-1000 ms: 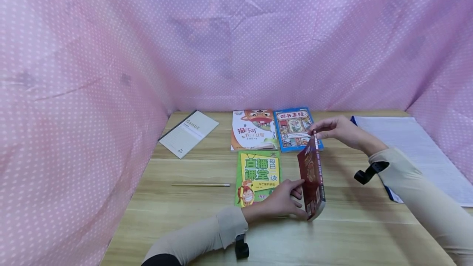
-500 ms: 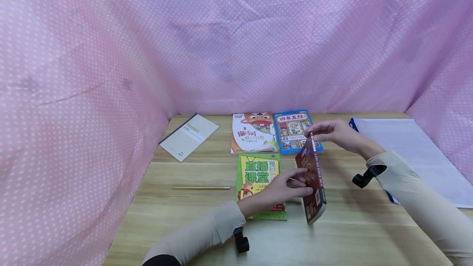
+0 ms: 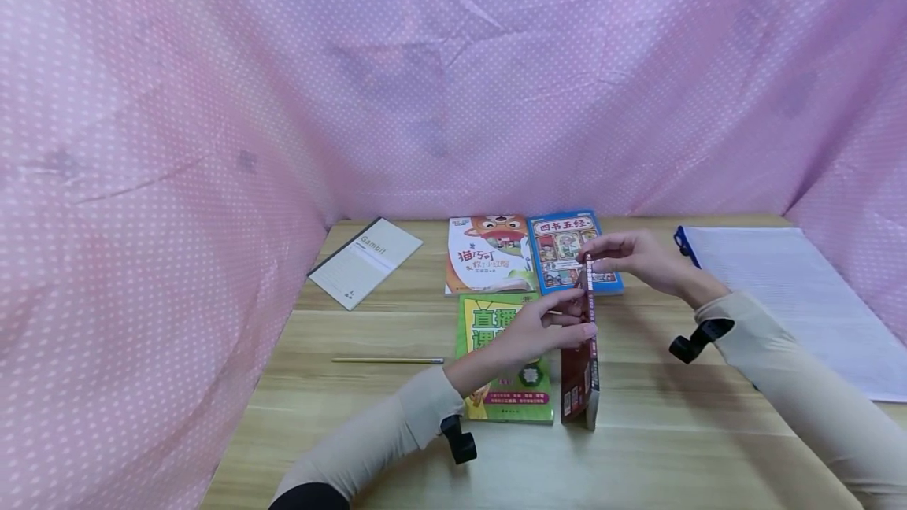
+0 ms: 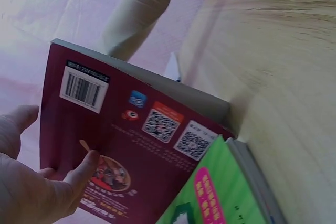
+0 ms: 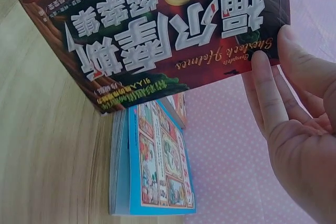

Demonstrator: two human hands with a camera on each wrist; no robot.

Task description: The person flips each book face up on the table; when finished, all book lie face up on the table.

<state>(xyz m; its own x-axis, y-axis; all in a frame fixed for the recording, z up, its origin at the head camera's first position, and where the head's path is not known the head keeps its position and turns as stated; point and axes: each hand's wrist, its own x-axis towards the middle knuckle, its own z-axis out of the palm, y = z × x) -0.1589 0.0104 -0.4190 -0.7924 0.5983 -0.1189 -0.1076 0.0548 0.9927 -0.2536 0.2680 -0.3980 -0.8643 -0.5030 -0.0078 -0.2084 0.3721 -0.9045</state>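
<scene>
Both hands are holding the dark red paperback (image 3: 583, 360) on edge on the wooden worktop (image 3: 680, 431). Our left hand (image 3: 540, 327) is pressing fingers (image 4: 84, 169) against its back cover, and our right hand (image 3: 631, 258) is pinching its far top corner. We are seeing it edge-on from the head view, so its covers are hidden there; its long axis is running away from us, spine upward. Our left forearm is covering part of the green book (image 3: 505, 360) just beside it. We are counting five books: the paperback, the green one, an orange-and-white one (image 3: 487, 255), a blue one (image 3: 560, 246) and a grey notebook (image 3: 364, 261). One pencil (image 3: 387, 360) is lying apart at the left.
</scene>
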